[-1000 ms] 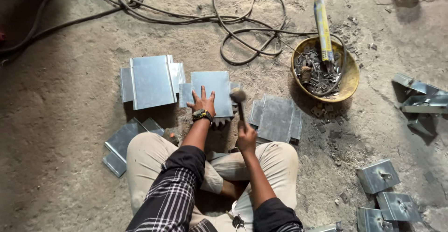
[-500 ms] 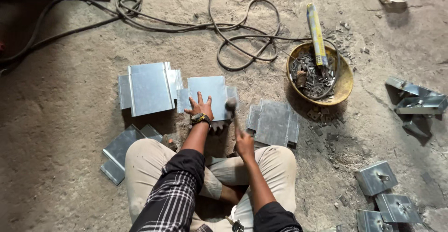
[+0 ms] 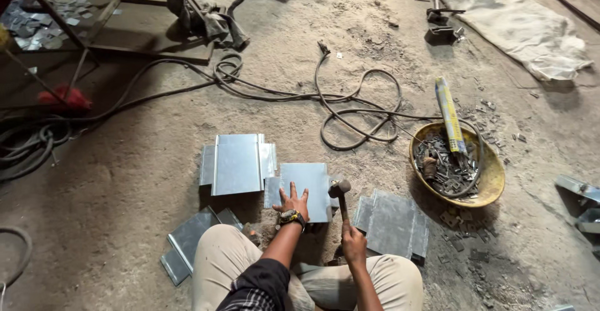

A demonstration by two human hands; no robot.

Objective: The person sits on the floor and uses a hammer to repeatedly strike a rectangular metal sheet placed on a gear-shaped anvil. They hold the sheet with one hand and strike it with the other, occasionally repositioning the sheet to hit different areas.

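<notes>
Silver-grey metal sheets point(image 3: 305, 189) near centre. Yellow bowl point(image 3: 494, 173) right, dark scrap inside. Yellow-blue tube point(image 3: 450, 114) across it. Beige trousers point(image 3: 219, 264), dark plaid sleeve point(image 3: 253, 292) near. Red brush point(image 3: 62, 98) far left. Black cables point(image 3: 350, 98).

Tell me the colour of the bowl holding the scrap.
Yellow bowl, seen best in the head view.

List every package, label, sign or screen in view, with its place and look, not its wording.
Long printed packet: leans on the far rim of the yellow bowl of metal scrap, right of the hands; narrow box shape, yellow and blue-grey.
No signs or screens visible.
</notes>
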